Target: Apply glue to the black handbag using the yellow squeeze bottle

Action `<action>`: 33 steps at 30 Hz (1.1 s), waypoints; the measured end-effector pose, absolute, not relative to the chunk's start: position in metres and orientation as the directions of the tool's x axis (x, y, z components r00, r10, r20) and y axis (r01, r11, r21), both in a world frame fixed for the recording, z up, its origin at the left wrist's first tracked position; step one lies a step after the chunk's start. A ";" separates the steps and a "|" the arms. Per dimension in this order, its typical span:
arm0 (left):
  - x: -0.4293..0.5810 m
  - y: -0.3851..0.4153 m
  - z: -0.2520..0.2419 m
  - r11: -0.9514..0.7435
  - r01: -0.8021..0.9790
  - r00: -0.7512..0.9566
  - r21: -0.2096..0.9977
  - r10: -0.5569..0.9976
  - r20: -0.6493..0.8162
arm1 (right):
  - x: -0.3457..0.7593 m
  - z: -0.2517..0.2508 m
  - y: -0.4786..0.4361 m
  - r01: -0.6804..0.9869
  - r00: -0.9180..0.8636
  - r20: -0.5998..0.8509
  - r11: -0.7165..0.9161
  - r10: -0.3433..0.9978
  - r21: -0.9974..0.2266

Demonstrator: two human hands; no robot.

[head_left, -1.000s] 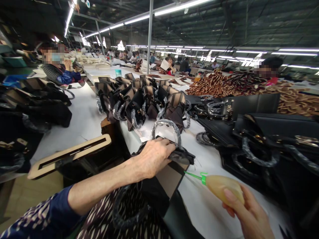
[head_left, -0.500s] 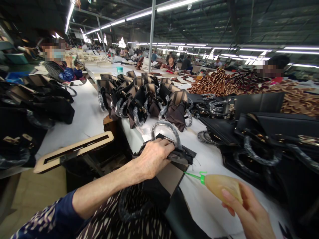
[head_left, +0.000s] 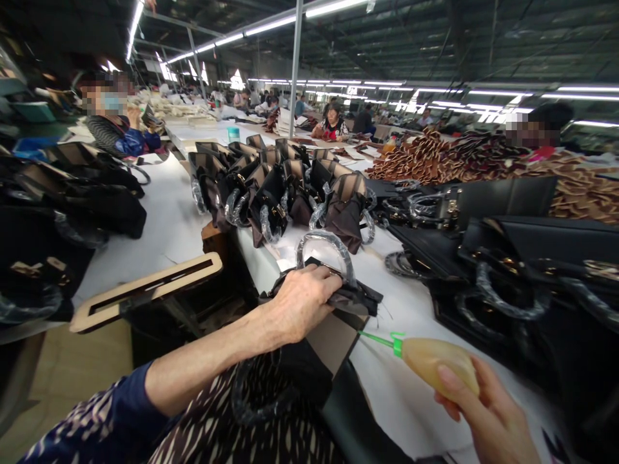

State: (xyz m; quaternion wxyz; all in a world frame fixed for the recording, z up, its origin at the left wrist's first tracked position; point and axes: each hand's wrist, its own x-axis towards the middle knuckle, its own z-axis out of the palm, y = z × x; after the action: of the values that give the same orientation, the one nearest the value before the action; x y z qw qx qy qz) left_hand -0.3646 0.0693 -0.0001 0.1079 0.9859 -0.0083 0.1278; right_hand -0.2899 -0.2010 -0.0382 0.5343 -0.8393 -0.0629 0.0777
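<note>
my left hand (head_left: pixel 304 306) clasps the black handbag (head_left: pixel 333 345) at lower centre, likely to steady it; lower right, my right hand (head_left: pixel 483 399) wraps a squeeze bottle (head_left: pixel 435 361), green nozzle (head_left: pixel 377 338) toward the black handbag.

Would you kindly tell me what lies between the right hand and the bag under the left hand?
In the head view, the bottle lies between them: the right hand holds its body, and its green nozzle points toward the bag.
</note>
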 end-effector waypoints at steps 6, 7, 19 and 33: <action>-0.365 0.069 0.003 -0.975 -0.032 0.972 0.218 0.021 0.235 | -0.286 -0.048 -0.207 0.004 0.980 -0.079 -0.415 0.183 -0.910; -0.365 0.069 0.004 -0.975 -0.033 0.973 0.221 0.020 0.232 | -0.284 -0.050 -0.209 0.001 0.981 -0.080 -0.413 0.179 -0.911; -0.365 0.068 0.005 -0.974 -0.035 0.977 0.223 0.014 0.214 | -0.293 -0.046 -0.204 -0.008 0.978 -0.094 -0.417 0.186 -0.909; -0.365 0.070 0.001 -0.974 -0.041 0.971 0.221 0.013 0.237 | -0.293 -0.055 -0.213 -0.018 0.951 -0.142 -0.410 0.275 -0.912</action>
State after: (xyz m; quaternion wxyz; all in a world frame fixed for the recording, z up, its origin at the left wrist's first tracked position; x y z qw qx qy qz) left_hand -0.3652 0.0697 0.0010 0.1128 0.9864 -0.0070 0.1192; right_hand -0.2928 -0.2133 -0.0550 0.5376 -0.8285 -0.0775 0.1362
